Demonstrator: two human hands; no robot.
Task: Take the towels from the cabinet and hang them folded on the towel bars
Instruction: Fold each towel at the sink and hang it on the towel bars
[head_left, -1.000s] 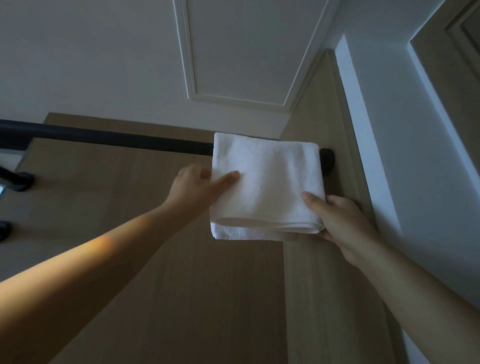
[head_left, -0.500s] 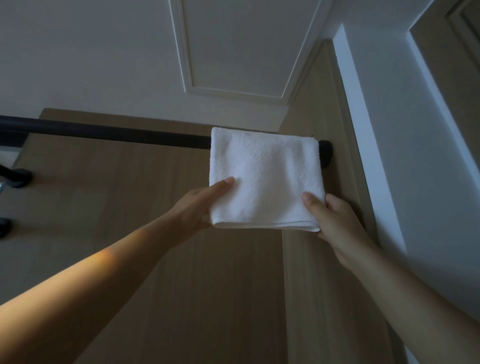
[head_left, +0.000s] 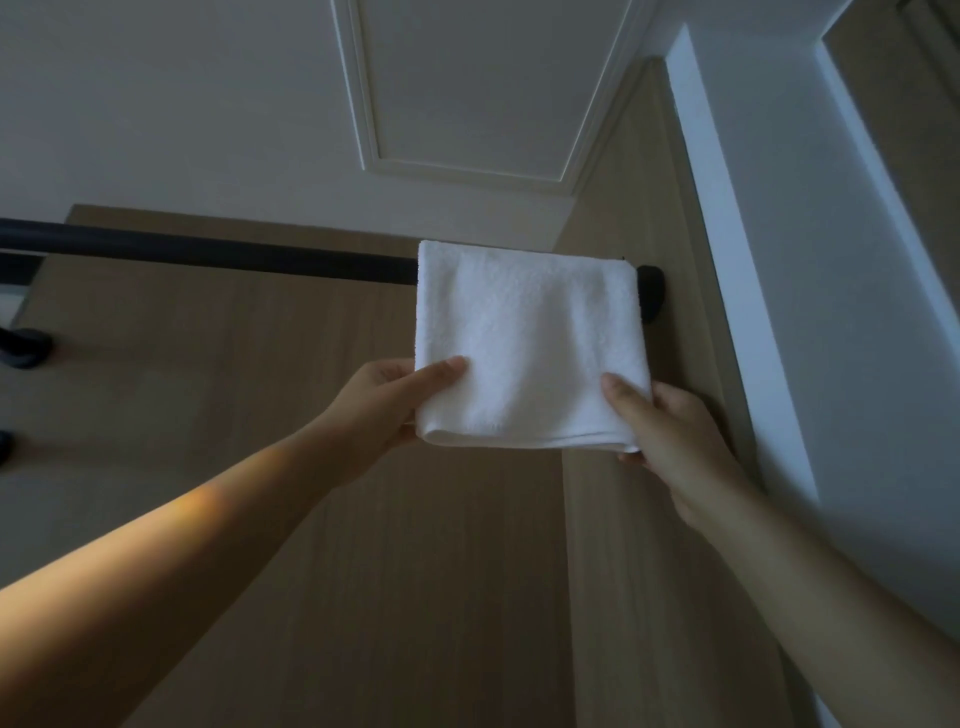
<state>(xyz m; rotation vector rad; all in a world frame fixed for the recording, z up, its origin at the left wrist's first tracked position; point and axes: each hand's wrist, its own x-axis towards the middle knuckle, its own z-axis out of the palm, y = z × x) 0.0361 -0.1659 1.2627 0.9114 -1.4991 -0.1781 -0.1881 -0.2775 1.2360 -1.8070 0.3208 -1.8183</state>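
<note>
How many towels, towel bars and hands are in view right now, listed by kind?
white towel: 1
black towel bar: 1
hands: 2, the left hand and the right hand, each pinching a lower corner of the towel
Total: 4

Dim, grey light, the towel (head_left: 524, 332) brightest, a warm patch on the left forearm (head_left: 197, 519), edges bent by wide-angle distortion.

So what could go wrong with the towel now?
The left hand and right hand pinch the bottom corners of the towel; a hard tug might drag it off the bar. An uneven pull could leave it crooked.
</note>
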